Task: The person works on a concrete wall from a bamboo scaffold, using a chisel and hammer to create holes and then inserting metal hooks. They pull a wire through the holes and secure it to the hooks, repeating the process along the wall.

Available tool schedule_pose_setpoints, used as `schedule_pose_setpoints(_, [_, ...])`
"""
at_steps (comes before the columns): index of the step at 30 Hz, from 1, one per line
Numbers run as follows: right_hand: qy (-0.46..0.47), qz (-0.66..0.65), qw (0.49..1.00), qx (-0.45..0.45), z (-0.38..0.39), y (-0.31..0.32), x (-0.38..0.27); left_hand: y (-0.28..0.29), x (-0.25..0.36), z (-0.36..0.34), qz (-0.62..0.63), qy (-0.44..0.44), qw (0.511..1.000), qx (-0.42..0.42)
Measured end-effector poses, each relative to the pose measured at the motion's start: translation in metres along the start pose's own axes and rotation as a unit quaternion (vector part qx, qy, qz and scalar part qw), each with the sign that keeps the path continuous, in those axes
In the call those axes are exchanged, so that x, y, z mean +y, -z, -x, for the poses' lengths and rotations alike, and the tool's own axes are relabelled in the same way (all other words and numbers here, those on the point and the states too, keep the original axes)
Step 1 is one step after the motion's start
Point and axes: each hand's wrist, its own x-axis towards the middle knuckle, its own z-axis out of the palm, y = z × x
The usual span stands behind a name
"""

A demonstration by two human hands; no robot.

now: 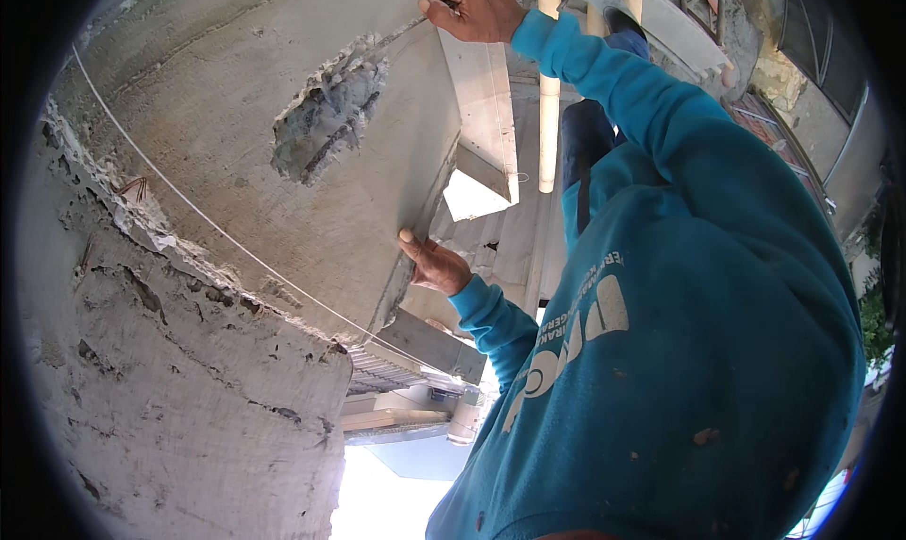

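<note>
Bracing the left hand [439,265], thumb on the concrete slab [330,219], fingers hidden, should steady you. The right hand [475,7] curls its fingers; round what, I can't tell.

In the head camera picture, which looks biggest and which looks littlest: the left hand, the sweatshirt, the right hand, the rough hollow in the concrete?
Largest to smallest, as they look:
1. Sweatshirt
2. Rough hollow
3. Right hand
4. Left hand, partly hidden
</note>
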Motion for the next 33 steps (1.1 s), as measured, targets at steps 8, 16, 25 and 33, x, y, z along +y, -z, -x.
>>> schedule_pose_setpoints(8, [-0.025,-0.048,0.998,0.029,0.015,-0.010,-0.005,-0.015,0.003,0.001,0.023,-0.045,0.998,0.021])
schedule_pose_setpoints(16, [0.055,-0.068,0.992,0.090,0.009,-0.011,0.003,-0.012,0.003,-0.002,0.004,-0.034,0.999,0.029])
schedule_pose_setpoints(25, [0.021,-0.151,0.988,0.019,0.013,-0.003,0.001,-0.003,-0.003,-0.001,-0.034,-0.017,0.999,-0.009])
schedule_pose_setpoints(33, [-0.033,-0.261,0.963,-0.061,0.038,-0.030,0.008,-0.002,-0.005,-0.005,0.024,0.018,1.000,0.005])
